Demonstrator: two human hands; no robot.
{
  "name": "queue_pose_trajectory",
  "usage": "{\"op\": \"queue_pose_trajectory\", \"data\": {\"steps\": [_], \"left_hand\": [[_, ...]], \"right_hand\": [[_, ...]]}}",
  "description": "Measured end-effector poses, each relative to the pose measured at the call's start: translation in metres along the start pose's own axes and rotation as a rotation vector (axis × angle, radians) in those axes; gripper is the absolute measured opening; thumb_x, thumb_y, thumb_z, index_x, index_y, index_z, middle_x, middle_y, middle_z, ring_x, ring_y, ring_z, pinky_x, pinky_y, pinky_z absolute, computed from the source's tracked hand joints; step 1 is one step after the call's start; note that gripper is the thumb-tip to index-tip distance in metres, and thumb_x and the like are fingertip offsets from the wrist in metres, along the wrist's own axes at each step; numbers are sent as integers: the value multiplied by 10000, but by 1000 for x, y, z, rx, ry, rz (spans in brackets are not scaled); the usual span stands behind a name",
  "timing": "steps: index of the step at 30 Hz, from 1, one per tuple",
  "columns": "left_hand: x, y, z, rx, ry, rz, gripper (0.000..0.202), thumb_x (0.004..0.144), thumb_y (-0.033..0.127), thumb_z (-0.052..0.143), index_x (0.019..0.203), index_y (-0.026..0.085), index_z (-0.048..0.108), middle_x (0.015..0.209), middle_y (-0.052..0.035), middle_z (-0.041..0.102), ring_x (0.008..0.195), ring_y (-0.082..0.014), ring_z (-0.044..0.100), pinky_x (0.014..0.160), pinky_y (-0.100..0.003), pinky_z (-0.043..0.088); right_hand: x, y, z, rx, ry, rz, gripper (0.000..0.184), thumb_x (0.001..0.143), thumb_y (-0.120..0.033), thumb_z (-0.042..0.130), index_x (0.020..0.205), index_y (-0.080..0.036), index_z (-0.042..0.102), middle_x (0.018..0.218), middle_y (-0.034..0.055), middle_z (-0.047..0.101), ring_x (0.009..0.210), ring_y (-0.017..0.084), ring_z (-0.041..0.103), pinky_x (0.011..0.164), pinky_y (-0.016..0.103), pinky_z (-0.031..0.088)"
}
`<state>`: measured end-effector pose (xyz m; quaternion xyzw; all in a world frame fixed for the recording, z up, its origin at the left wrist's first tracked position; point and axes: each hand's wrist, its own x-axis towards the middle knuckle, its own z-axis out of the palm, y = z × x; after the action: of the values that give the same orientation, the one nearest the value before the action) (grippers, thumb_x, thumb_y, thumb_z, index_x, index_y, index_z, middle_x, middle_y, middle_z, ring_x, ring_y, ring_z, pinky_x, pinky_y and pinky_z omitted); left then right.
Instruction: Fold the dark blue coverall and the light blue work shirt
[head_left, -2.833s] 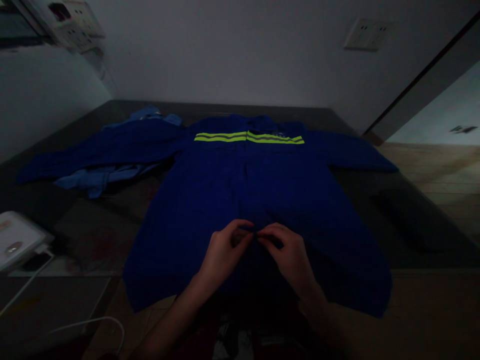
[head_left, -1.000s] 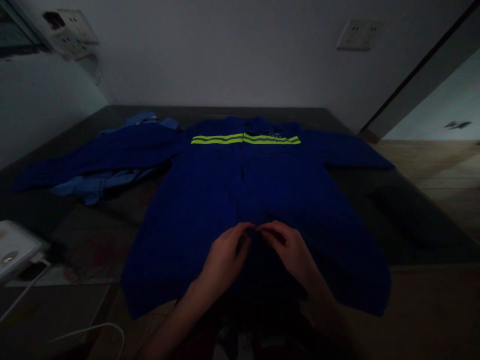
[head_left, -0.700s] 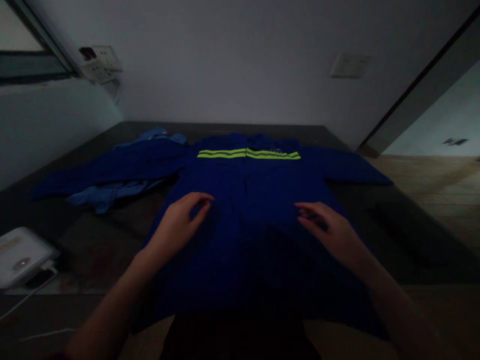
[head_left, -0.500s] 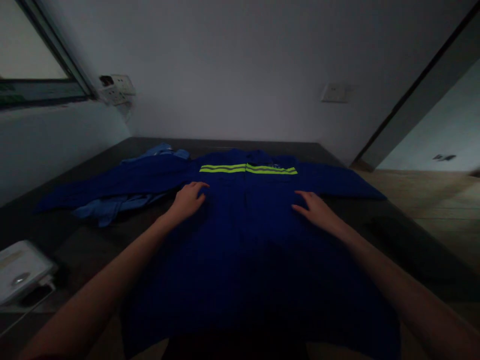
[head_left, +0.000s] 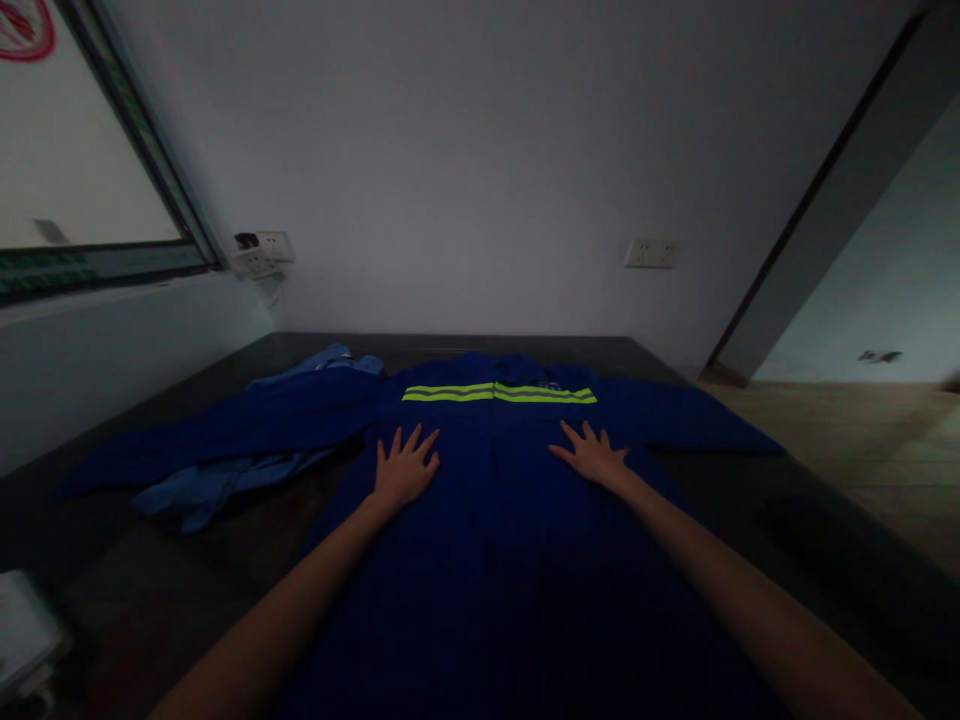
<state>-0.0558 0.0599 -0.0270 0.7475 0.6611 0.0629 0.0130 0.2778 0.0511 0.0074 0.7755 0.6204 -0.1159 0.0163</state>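
Note:
A dark blue work jacket (head_left: 480, 520) lies spread front side up on the dark table, its sleeves stretched out to both sides. Across its chest runs a yellow-green reflective stripe (head_left: 450, 393). My left hand (head_left: 406, 468) rests palm down on the left part of the jacket below the stripe, fingers spread. On the other side of the front seam, my right hand (head_left: 592, 455) lies flat with its fingers apart. Neither hand grips the cloth. The lower part of the jacket is lost in shadow.
A lighter blue garment (head_left: 202, 490) lies partly under the jacket's left sleeve. At the lower left a white device (head_left: 26, 630) stands on the dark table (head_left: 600, 349). Wall sockets (head_left: 651, 254) sit above the table's back edge. A dark item, hard to make out, lies at the right.
Both hands have gone from curled fingers beside the jacket's chest to lying flat with spread fingers, slightly closer together. The camera view has tilted upward.

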Motion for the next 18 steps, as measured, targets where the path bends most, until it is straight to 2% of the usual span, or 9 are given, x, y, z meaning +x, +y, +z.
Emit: {"op": "queue_pose_trajectory", "data": {"steps": [7,14,18], "left_hand": [[1,0,0,-9,-2,2,552,921,504,287,1460,386,273,1546,-7,264,1419,-365,167,1083,-653,139],[5,-2,1,-17,-29,-2,566,918,520,258,1467,379,258,1554,-10,242,1419,-374,152,1085,-652,124],[14,-4,2,-18,-36,-4,571,917,528,244,1470,382,246,1558,-3,231,1420,-375,146,1084,-652,128]], "right_hand": [[-16,-7,14,-17,-15,-51,720,839,-754,232,1475,-420,179,1582,98,111,1400,455,92,945,778,153],[-12,-5,21,-24,65,-57,697,849,-747,201,1466,-425,217,1580,81,135,1399,447,104,947,785,123],[-3,-9,23,-29,60,-42,717,851,-744,151,1483,-407,162,1587,82,85,1400,457,63,951,790,86]]}}
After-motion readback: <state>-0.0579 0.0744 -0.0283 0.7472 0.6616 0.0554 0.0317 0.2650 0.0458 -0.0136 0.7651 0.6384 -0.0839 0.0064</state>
